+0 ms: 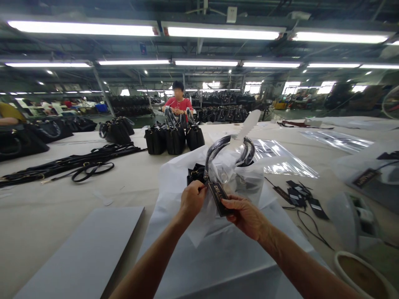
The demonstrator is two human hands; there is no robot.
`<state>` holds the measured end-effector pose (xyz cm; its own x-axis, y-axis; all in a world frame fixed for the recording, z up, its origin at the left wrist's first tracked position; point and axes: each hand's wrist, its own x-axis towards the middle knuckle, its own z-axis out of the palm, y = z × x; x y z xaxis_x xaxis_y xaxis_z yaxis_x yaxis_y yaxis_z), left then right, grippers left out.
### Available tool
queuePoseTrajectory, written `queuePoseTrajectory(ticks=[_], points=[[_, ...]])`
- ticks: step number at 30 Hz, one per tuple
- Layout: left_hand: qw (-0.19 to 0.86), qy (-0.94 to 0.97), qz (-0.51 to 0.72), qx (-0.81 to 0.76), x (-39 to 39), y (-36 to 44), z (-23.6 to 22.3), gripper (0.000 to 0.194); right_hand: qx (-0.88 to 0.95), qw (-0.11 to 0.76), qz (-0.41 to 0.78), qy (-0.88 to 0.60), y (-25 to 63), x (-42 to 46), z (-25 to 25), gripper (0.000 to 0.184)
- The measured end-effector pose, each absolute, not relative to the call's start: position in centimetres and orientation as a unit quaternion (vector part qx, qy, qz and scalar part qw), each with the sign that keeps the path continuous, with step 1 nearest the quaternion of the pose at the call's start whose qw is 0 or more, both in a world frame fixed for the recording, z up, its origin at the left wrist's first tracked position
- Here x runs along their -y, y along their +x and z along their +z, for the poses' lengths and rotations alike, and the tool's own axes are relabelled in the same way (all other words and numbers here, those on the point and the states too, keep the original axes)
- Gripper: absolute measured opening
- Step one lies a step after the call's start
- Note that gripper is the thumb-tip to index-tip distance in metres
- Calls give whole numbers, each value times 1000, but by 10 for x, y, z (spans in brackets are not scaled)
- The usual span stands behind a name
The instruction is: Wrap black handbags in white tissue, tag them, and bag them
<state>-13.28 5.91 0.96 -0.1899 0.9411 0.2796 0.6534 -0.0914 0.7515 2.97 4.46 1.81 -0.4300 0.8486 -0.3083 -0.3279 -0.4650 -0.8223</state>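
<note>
Between my hands is a black hang tag (217,198) with gold lettering. My right hand (246,214) pinches its lower right edge between thumb and fingers. My left hand (193,200) is closed in a pinch near the tag's upper left corner, by the base of a handle; what lies between its fingertips is too small to make out. Behind them stands a black handbag (195,172), mostly covered by white tissue paper and clear plastic. Its two curved handles (215,153) are wrapped in film and rise above the tag. White wrapping sheet (224,261) lies beneath.
Several loose black tags with cords (299,197) lie at right, near clear plastic bags (277,158). Black straps (90,162) and a white board (90,253) are at left. Finished handbags (175,139) stand across the table before a person in red (179,103). A round container (358,274) sits lower right.
</note>
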Motion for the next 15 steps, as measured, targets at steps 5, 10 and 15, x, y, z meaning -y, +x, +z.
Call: queuePoseTrajectory(ticks=[5,10,15], points=[[227,613,446,-611,-57,-128,5,16,340,427,725,-420,13,-40,8,31],[253,626,467,-571,-50,-135,3,8,302,466,717,-421,5,-43,3,32],[341,562,497,-566,-37,-149,7,19,256,528,693,-419,-4,-48,7,30]])
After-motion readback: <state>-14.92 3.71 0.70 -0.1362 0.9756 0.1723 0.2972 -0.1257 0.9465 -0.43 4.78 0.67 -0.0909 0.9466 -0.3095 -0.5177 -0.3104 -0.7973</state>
